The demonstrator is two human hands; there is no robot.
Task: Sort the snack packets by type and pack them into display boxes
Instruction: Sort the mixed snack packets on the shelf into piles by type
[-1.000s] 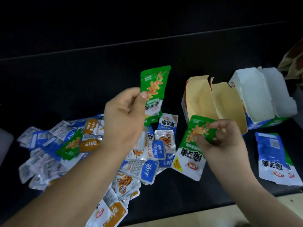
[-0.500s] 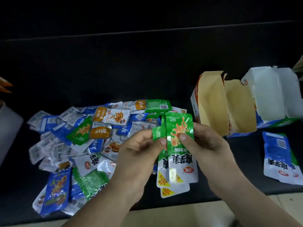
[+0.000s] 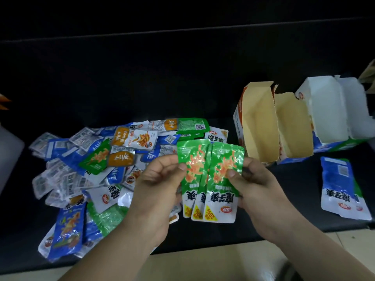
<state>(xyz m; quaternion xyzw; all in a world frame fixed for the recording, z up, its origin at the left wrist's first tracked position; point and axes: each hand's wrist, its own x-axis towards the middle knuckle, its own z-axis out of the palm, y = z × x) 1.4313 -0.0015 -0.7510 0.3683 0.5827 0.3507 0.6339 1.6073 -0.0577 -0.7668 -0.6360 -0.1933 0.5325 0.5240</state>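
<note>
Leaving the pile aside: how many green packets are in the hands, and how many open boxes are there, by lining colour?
Green packets, held: 3
Brown-lined boxes: 2
White-lined boxes: 1
Total: 6

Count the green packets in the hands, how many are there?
3, fanned between both hands: the left packet pinched by the left hand, the middle packet mostly covered, the front packet under the right hand's thumb. More could hide behind.

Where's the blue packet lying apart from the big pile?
Head view, far right: the blue packet lies on the dark surface in front of the white display box.
</note>
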